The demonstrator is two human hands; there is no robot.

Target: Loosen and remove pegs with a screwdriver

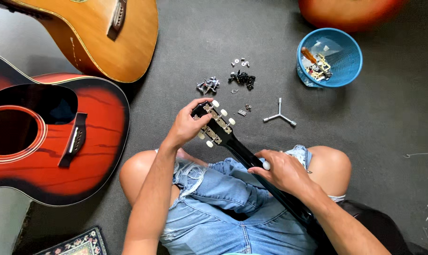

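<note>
Presently, the black headstock [215, 123] of a guitar neck [251, 160] is gripped by the left hand [188, 125], fingers clamped around its upper end beside the cream tuner buttons. The neck is pinned across the lap by the right hand [282, 172], closed on it with a small white piece at the thumb. Tuner fitting appears to be the step in hand; steady support and fine fastening would be called for. At twelve o'clock small screws [242, 78] are scattered, a three-armed wrench [280, 115] at two, a blue basket [346, 71] beyond, a red guitar [48, 141] at nine.
</note>
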